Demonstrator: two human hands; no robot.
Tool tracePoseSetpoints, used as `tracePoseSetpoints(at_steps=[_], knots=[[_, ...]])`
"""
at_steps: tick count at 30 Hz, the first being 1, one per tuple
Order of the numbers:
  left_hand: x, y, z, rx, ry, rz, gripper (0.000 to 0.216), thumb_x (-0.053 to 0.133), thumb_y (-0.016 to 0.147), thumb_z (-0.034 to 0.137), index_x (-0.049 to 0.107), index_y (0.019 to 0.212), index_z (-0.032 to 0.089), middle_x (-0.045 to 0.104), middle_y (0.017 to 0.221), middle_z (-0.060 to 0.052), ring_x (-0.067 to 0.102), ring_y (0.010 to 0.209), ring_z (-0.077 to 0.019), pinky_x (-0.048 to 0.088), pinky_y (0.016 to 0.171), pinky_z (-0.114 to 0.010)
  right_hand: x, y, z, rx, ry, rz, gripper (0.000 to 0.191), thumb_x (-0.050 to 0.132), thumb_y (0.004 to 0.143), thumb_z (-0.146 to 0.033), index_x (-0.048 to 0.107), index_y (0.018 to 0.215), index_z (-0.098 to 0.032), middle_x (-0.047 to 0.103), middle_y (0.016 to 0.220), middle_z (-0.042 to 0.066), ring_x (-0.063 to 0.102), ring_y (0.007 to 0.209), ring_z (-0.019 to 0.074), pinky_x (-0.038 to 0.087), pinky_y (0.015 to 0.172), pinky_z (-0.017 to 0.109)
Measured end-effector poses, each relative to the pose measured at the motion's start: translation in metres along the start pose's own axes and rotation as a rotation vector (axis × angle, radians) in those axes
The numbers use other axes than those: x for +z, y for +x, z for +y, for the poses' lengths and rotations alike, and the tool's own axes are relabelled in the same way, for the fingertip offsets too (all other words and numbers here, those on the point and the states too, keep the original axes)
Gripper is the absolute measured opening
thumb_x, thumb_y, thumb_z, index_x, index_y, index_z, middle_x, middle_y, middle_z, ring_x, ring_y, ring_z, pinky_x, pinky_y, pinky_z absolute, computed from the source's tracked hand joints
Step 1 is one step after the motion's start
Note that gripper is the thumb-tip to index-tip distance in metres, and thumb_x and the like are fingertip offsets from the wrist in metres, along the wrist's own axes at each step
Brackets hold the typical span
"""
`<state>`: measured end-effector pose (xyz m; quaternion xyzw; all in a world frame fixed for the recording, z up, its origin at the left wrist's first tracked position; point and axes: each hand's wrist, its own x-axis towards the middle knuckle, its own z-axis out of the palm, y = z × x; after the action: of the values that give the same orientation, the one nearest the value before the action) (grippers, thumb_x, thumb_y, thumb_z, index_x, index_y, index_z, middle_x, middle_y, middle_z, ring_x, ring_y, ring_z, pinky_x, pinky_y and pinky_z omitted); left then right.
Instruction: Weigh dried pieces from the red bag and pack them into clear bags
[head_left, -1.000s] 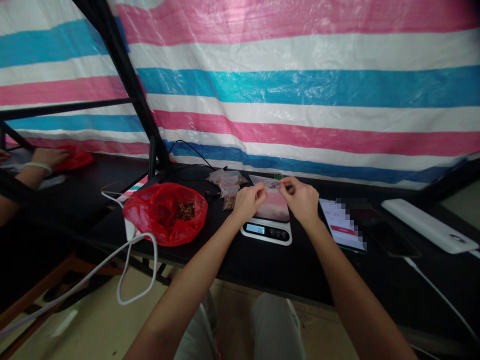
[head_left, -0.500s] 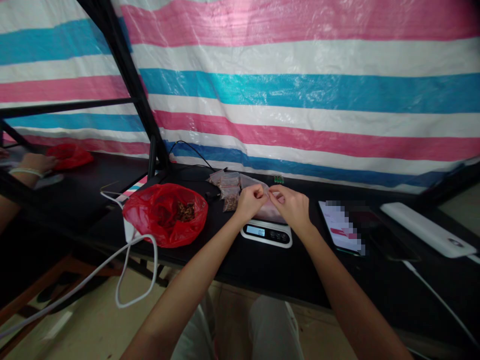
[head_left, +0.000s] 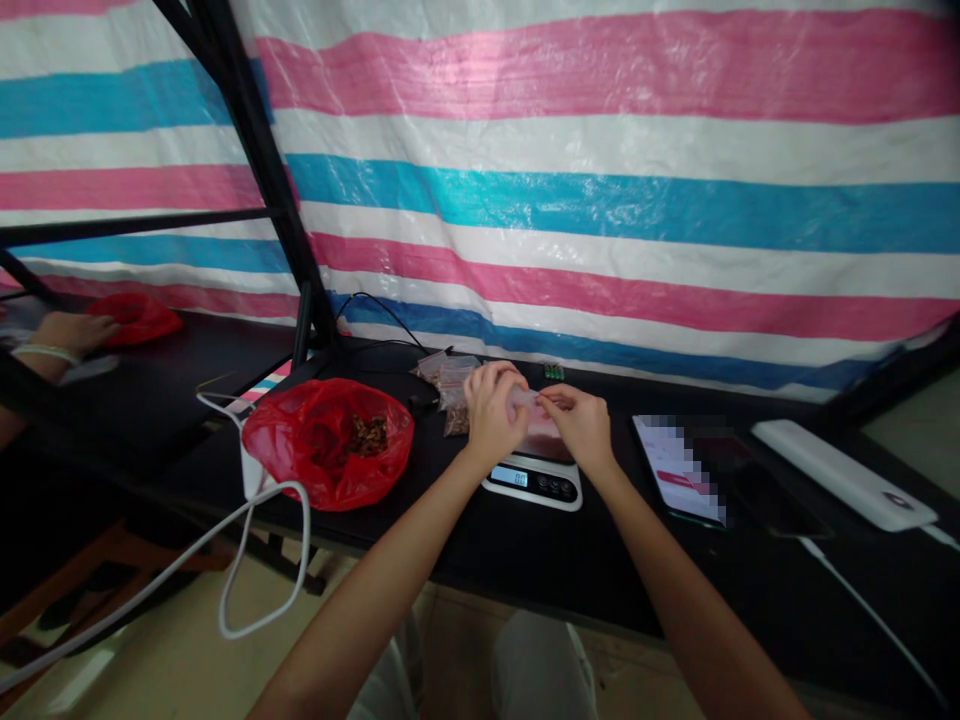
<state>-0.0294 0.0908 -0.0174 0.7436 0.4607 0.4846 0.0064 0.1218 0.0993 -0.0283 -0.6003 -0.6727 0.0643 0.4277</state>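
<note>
Between my two hands is a small clear plastic bag (head_left: 524, 400), held above the digital kitchen scale (head_left: 534, 484). My left hand (head_left: 495, 415) curls its fingers and thumb around the bag's left side. The fingertips of my right hand (head_left: 581, 425) pinch its right edge. My fingers hide most of the bag, so its contents cannot be made out. Left of my left hand lie several small zip bags (head_left: 456, 385) filled with brown bits. Farther left, an open red plastic bag (head_left: 289, 455) contains loose brown pieces (head_left: 369, 436).
A phone (head_left: 675, 465) with a lit screen, a dark phone (head_left: 780, 500) and a white power bank (head_left: 844, 475) lie on the right. White cables (head_left: 306, 545) loop over the front left edge. A green item (head_left: 553, 372) lies behind. Another person's hand (head_left: 71, 335) is at far left.
My left hand has turned and opened from a pinch into a curl around the small bag. My right hand still pinches it. The view has tipped slightly upward.
</note>
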Motion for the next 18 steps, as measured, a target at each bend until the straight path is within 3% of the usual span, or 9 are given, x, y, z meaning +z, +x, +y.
tracePoseSetpoints(at_steps=[3, 5, 8, 11, 14, 18], knots=[[-0.011, 0.003, -0.003, 0.352, 0.062, -0.217, 0.041, 0.045, 0.071, 0.014, 0.052, 0.112, 0.02, 0.046, 0.132, -0.006, 0.033, 0.127, -0.0255, 0.015, 0.109, -0.047, 0.001, -0.001, 0.0, 0.007, -0.023, -0.009, 0.018, 0.058, 0.076, -0.039, 0.07, 0.079, -0.026, 0.071, 0.067, -0.001, 0.067, 0.065, 0.0173, 0.047, 0.058, 0.025], [-0.014, 0.006, -0.007, 0.472, 0.07, -0.315, 0.048, 0.043, 0.075, 0.016, 0.047, 0.122, 0.018, 0.043, 0.136, -0.007, 0.03, 0.131, -0.0242, 0.011, 0.111, -0.047, -0.001, -0.001, -0.001, -0.01, -0.09, 0.002, 0.019, 0.059, 0.075, -0.041, 0.07, 0.08, -0.026, 0.071, 0.068, -0.001, 0.067, 0.066, 0.0184, 0.047, 0.058, 0.026], [-0.012, 0.009, -0.014, 0.457, 0.077, -0.335, 0.051, 0.046, 0.08, 0.03, 0.041, 0.129, 0.016, 0.048, 0.131, -0.009, 0.037, 0.126, -0.0237, 0.013, 0.112, -0.046, -0.002, -0.001, -0.002, -0.028, -0.052, -0.02, 0.02, 0.059, 0.075, -0.042, 0.071, 0.079, -0.027, 0.072, 0.072, -0.001, 0.067, 0.066, 0.0172, 0.048, 0.06, 0.026], [-0.005, 0.008, -0.019, 0.434, 0.111, -0.325, 0.068, 0.05, 0.08, 0.049, 0.033, 0.135, 0.014, 0.052, 0.126, -0.012, 0.044, 0.118, -0.0241, 0.016, 0.111, -0.046, 0.001, 0.002, 0.002, -0.006, 0.081, -0.065, 0.019, 0.059, 0.075, -0.038, 0.071, 0.082, -0.025, 0.073, 0.077, 0.0, 0.067, 0.07, 0.0168, 0.049, 0.063, 0.026], [-0.002, 0.008, -0.023, 0.43, 0.158, -0.298, 0.073, 0.05, 0.08, 0.053, 0.029, 0.137, 0.013, 0.054, 0.122, -0.013, 0.046, 0.116, -0.0233, 0.021, 0.108, -0.043, 0.008, 0.005, 0.012, 0.009, 0.249, -0.096, 0.021, 0.06, 0.074, -0.039, 0.07, 0.083, -0.023, 0.073, 0.079, 0.002, 0.068, 0.071, 0.0181, 0.051, 0.066, 0.029], [-0.003, 0.009, -0.025, 0.438, 0.215, -0.278, 0.063, 0.048, 0.082, 0.052, 0.039, 0.132, 0.015, 0.057, 0.114, -0.011, 0.049, 0.109, -0.0232, 0.026, 0.103, -0.041, 0.014, 0.007, 0.02, 0.012, 0.388, -0.13, 0.024, 0.059, 0.073, -0.04, 0.069, 0.082, -0.02, 0.072, 0.08, 0.004, 0.067, 0.071, 0.0196, 0.052, 0.069, 0.033]])
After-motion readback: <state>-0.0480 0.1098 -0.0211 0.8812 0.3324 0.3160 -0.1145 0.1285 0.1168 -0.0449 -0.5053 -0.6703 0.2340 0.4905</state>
